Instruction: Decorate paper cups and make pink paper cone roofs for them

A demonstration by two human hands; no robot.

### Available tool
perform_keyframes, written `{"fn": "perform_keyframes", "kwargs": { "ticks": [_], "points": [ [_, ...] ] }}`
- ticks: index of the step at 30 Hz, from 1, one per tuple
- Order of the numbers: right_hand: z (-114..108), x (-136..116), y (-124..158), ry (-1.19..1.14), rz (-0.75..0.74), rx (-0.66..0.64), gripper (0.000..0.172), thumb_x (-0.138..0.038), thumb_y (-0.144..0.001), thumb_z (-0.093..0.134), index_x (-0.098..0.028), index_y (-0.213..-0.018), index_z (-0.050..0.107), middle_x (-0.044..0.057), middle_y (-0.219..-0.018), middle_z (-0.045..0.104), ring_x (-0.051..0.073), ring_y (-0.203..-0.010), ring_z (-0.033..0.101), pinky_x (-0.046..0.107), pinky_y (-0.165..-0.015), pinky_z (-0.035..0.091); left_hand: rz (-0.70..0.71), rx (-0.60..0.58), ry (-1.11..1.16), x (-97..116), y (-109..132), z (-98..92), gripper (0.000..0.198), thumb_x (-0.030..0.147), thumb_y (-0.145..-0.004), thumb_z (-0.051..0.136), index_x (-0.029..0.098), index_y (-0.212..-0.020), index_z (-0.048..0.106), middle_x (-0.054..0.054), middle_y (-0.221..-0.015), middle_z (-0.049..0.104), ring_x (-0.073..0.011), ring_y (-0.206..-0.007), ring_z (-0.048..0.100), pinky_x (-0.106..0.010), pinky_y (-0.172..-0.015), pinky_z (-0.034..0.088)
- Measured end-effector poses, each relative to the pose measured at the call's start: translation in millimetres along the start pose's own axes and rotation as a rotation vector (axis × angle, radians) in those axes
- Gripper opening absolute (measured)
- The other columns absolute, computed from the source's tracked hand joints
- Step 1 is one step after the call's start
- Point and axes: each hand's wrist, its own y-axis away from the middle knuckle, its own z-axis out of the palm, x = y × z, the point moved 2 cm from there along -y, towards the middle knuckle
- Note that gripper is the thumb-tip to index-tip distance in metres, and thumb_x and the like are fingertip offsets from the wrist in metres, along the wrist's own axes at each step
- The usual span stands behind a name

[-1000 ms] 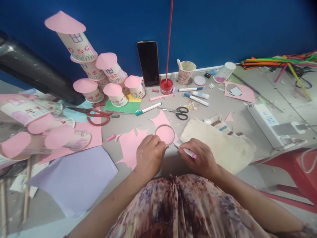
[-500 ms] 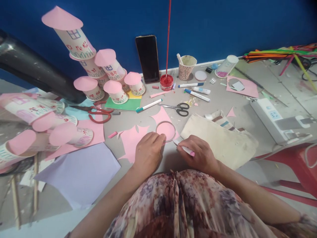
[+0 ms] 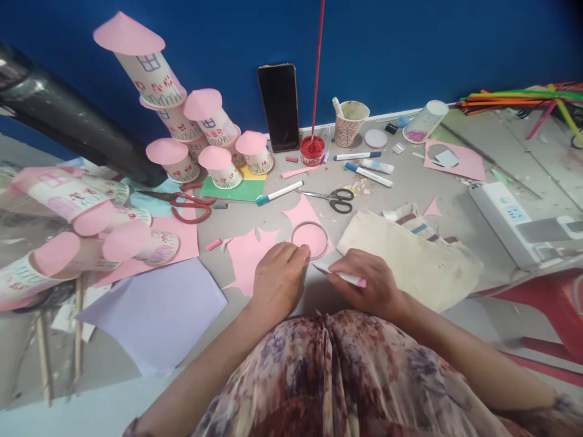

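Observation:
A thin round ring (image 3: 294,226) lies flat on a piece of pink paper (image 3: 298,209). My left hand (image 3: 280,276) pinches the ring's near left edge and holds it against the paper. In my right hand (image 3: 371,279) is a white marker with a pink end (image 3: 353,279), gripped like a pen. Its tip points left, close to the near side of the ring; whether it touches the paper I cannot tell. Under and beside my left hand spreads a cut pink paper scrap (image 3: 246,255).
Black-handled scissors (image 3: 339,200) and a teal-capped marker (image 3: 280,192) lie beyond the ring. A cream cloth pouch (image 3: 410,258) is at right. Paper-cup towers (image 3: 152,79), red-handled scissors (image 3: 191,209) and lilac paper (image 3: 157,312) occupy the left. A phone (image 3: 279,109) leans on the wall.
The marker in my right hand has swung so its tip lies further left along the ring's near edge. My left hand stays on the ring. The whole view has shifted slightly.

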Motion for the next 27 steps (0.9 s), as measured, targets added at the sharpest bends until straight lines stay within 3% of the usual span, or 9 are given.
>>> {"fn": "perform_keyframes", "kwargs": {
  "ticks": [5, 12, 18, 22, 25, 27],
  "points": [
    [-29, 8, -5, 0.127, 0.120, 0.064, 0.014, -0.023, -0.097, 0.062, -0.022, -0.089, 0.073, 0.005, -0.076, 0.077, 0.019, -0.066, 0.070, 0.030, -0.064, 0.053, 0.027, 0.003, -0.051, 4, 3, 1.4, 0.020, 0.007, -0.093, 0.062, 0.022, -0.099, 0.073, -0.006, -0.094, 0.071, -0.0236, -0.094, 0.063, -0.035, -0.080, 0.050],
    [-39, 26, -30, 0.083, 0.268, 0.021, 0.018, -0.033, -0.093, 0.062, -0.023, -0.087, 0.077, 0.006, -0.086, 0.080, 0.023, -0.078, 0.075, 0.033, -0.074, 0.057, 0.028, -0.004, -0.119, 11, 10, 3.5, 0.018, 0.012, -0.094, 0.063, 0.021, -0.106, 0.073, -0.009, -0.101, 0.068, -0.0257, -0.096, 0.060, -0.037, -0.080, 0.050],
    [-44, 28, -58, -0.074, 0.367, -0.046, 0.017, -0.031, -0.089, 0.065, -0.021, -0.083, 0.077, 0.003, -0.082, 0.079, 0.015, -0.060, 0.066, 0.026, -0.057, 0.049, -0.009, -0.024, -0.187, 15, 10, -0.6, 0.019, 0.019, -0.093, 0.066, 0.020, -0.111, 0.074, -0.013, -0.107, 0.067, -0.0291, -0.097, 0.059, -0.042, -0.083, 0.048],
    [-37, 25, -76, -0.223, 0.397, -0.166, 0.019, -0.034, -0.090, 0.065, -0.020, -0.081, 0.073, 0.001, -0.070, 0.076, 0.013, -0.055, 0.063, 0.025, -0.053, 0.045, -0.044, -0.178, -0.315, 18, 15, -1.5, 0.035, 0.021, -0.093, 0.066, 0.022, -0.127, 0.071, -0.009, -0.082, 0.070, -0.0278, -0.079, 0.063, -0.040, -0.069, 0.043],
    [-25, 21, -95, -0.354, 0.425, -0.321, 0.024, -0.040, -0.093, 0.063, -0.019, -0.083, 0.069, -0.001, -0.061, 0.072, 0.014, -0.052, 0.065, 0.024, -0.052, 0.044, -0.089, -0.324, -0.313, 23, 19, -0.7, 0.046, 0.019, -0.093, 0.064, 0.021, -0.139, 0.064, -0.006, -0.068, 0.071, -0.0240, -0.064, 0.066, -0.036, -0.061, 0.039],
    [-16, 15, -109, -0.344, 0.365, -0.436, 0.025, -0.040, -0.096, 0.060, -0.019, -0.084, 0.068, -0.002, -0.060, 0.072, 0.015, -0.053, 0.065, 0.024, -0.054, 0.043, -0.133, -0.390, -0.297, 26, 20, -1.3, 0.050, 0.018, -0.092, 0.063, 0.021, -0.142, 0.062, -0.006, -0.065, 0.073, -0.0240, -0.060, 0.067, -0.034, -0.057, 0.039]
  ]
}}
